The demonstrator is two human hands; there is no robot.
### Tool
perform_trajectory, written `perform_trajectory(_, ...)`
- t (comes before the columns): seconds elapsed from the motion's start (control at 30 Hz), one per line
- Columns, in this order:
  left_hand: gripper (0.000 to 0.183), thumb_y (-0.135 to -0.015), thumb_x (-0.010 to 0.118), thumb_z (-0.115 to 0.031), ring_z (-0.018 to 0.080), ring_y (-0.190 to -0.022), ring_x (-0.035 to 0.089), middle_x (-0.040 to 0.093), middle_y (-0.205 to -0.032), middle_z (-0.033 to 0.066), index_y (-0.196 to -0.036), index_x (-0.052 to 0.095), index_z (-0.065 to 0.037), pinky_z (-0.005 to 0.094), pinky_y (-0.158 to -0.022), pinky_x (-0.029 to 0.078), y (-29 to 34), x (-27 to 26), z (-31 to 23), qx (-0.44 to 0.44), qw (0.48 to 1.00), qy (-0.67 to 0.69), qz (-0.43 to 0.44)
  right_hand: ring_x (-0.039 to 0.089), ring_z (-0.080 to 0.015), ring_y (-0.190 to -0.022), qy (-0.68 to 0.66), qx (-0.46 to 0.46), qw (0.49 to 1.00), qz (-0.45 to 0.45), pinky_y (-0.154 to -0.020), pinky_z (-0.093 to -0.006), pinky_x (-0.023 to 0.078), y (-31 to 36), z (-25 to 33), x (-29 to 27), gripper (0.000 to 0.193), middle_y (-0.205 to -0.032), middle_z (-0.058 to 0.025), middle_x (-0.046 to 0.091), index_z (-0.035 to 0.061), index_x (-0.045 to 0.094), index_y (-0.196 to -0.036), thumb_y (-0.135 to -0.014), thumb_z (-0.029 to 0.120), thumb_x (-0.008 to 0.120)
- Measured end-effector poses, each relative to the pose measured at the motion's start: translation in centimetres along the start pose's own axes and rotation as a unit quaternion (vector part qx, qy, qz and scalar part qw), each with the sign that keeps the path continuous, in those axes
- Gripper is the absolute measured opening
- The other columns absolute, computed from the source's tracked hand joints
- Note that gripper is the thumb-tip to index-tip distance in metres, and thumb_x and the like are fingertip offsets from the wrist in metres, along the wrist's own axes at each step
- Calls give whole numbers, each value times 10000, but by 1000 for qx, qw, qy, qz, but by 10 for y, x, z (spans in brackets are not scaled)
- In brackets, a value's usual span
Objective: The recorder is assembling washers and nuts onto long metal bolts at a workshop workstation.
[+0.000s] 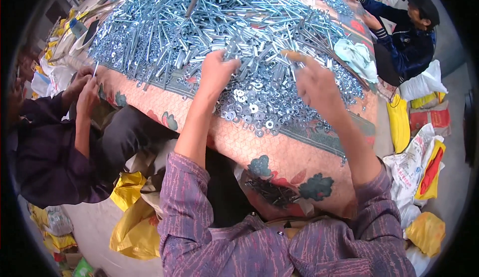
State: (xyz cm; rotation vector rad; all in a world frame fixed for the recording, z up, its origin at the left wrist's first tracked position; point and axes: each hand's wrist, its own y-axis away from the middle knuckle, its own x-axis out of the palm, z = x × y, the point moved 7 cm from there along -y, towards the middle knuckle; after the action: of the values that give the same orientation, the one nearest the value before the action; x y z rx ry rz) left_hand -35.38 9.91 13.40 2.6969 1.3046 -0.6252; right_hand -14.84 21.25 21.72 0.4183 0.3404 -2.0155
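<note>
left hand: the bare left hand (218, 72) is over the heap, its bent fingers beside the pieces; it is blurred, so i cannot tell whether it grips one.
right hand: the bare right hand (318, 88) is blurred above the heap, with fingers curled; whether it pinches some metal, i cannot tell.
washers: the flat, round, silver metal washers (254, 108) lie loose between the two hands, at the near side of the heap; each is probably light, stiff and a little slippery, best taken by its outer rim.
tubes: the short, shiny, silver metal tubes (257, 51) lie crossed beyond the washers; they probably roll easily, so a pinch at the middle seems safest.
cloth: the peach-coloured, flower-printed cloth (229, 133) under the heap looks soft.
breakage: hardly likely, i judge.
</note>
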Motion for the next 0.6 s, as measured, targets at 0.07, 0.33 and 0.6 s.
perform_trajectory(0.07,203,-777,686,-168,137,-503,516,616,-725,85,-828,606,11,279,-460,401,25,2,-9,-68,984,161,31,453,-51,-542,-8,-9,1000,24,-500,-221,380,24,-2,14,328,-603,18,471,70,564,-1245,-924,89,504)
perform_trajectory(0.33,119,-908,592,-114,26,-433,344,561,-702,51,-865,533,-20,160,-351,244,110,63,-34,-190,803,543,155,472,-44,-529,-68,36,996,50,-486,-209,400,67,-20,33,320,-617,13,483,85,559,-1235,-916,92,533)
perform_trajectory(0.6,130,-914,584,-118,39,-417,323,563,-699,70,-857,539,-10,170,-343,230,134,83,-31,-211,740,626,125,474,-45,-472,-72,54,995,38,-424,-195,384,84,-23,32,291,-592,-12,538,29,508,-1212,-927,87,510)
